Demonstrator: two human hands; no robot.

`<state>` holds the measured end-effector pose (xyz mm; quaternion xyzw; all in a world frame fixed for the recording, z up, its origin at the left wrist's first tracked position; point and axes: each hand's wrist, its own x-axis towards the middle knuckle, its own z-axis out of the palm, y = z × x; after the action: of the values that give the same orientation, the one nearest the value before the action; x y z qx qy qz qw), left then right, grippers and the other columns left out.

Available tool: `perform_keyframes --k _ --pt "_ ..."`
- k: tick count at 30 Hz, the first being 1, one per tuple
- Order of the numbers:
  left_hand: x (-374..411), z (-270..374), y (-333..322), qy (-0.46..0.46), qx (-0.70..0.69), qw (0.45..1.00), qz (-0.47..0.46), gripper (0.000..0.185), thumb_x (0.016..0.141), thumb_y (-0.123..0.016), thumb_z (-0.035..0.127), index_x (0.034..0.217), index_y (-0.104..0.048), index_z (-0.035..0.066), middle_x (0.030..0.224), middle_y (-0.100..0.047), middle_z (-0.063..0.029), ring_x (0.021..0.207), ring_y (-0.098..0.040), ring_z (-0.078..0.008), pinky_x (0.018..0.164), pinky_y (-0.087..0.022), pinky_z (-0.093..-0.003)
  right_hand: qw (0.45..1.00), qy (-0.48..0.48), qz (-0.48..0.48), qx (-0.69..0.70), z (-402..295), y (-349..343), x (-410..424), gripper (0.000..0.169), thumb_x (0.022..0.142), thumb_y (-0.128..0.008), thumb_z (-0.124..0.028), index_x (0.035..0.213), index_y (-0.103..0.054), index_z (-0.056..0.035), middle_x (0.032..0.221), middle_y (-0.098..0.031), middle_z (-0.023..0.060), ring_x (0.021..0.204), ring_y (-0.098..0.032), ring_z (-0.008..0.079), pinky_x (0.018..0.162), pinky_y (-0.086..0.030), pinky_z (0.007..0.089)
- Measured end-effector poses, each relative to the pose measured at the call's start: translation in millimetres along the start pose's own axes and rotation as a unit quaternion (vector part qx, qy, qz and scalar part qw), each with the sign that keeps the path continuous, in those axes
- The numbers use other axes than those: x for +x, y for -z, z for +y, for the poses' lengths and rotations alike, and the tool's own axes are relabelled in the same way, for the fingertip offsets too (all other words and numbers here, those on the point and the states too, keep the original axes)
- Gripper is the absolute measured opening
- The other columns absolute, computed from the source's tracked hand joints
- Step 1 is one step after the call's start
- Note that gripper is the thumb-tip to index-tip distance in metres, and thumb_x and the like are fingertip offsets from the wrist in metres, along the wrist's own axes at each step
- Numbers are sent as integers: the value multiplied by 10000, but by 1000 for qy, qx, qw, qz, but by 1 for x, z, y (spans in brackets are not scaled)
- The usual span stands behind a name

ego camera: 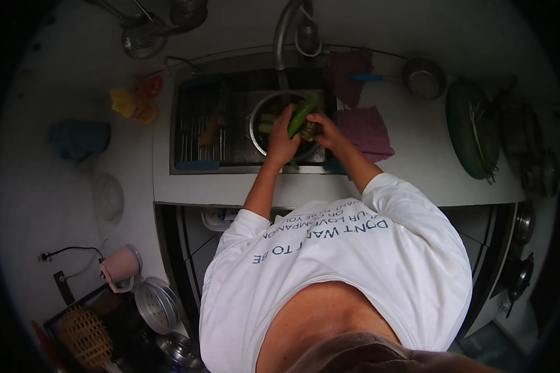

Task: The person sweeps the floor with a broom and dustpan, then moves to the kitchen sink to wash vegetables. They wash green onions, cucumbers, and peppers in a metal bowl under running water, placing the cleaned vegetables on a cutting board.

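Observation:
A long bright-green vegetable, probably a chili pepper, slants up over a metal bowl in the sink. My left hand holds its lower part, thumb along one side. Close beside it, my right hand curls around a dull brownish-green piece whose kind is unclear. Paler green pieces lie inside the bowl, partly hidden by my hands. Above the bowl is the faucet, with what looks like a thin stream of water falling from it.
A drying rack spans the sink's left side. Pink cloths, a small blue-handled pan and a green basket sit to the right. A pink kettle and a steamer insert stand at lower left.

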<state>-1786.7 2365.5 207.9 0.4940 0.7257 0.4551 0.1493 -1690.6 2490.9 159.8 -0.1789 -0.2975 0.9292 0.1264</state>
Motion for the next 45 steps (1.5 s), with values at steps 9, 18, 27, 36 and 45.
perform_keyframes --k 9,18,27,36,45 --pt "-16 4 -1 -21 41 999 28 714 672 -519 -7 1332 -249 33 1289 -348 -219 1168 -365 -355 972 -310 -371 993 -14 -95 -67 -7 0 4 576 752 -590 -175 1262 -348 -61 1154 -466 80 1056 -470 199 895 -388 338" --pt "-30 18 -31 10 72 992 -103 697 677 -481 -42 1318 -207 -44 1325 -279 -257 1225 -278 -392 1005 -254 -385 992 -104 -23 -61 0 12 -17 621 711 -672 -392 1197 -425 -94 1165 -467 49 1123 -397 160 887 -345 313" --pt "2 93 -80 -13 108 974 -197 643 724 -543 36 1286 -247 -69 1306 -280 -291 1230 -268 -405 1013 -235 -386 970 -21 -36 238 -18 68 -57 337 763 -612 -221 1032 -523 -39 999 -571 88 930 -538 207 842 -430 338" --pt "70 211 -200 -234 11 916 -325 755 716 -640 316 1304 -293 -8 1354 -262 -235 1277 -229 -353 1025 -215 -381 888 293 98 339 -134 136 -184 327 788 -520 -318 995 -568 -70 934 -605 70 849 -577 195 792 -455 326" --pt "76 217 -247 -159 -119 932 -302 574 751 -636 246 1226 -429 0 1316 -368 -184 1247 -320 -297 993 -285 -363 783 504 103 350 -199 261 -253 439 745 -519 -365 1041 -516 -40 1024 -553 161 979 -510 310 785 -455 421"
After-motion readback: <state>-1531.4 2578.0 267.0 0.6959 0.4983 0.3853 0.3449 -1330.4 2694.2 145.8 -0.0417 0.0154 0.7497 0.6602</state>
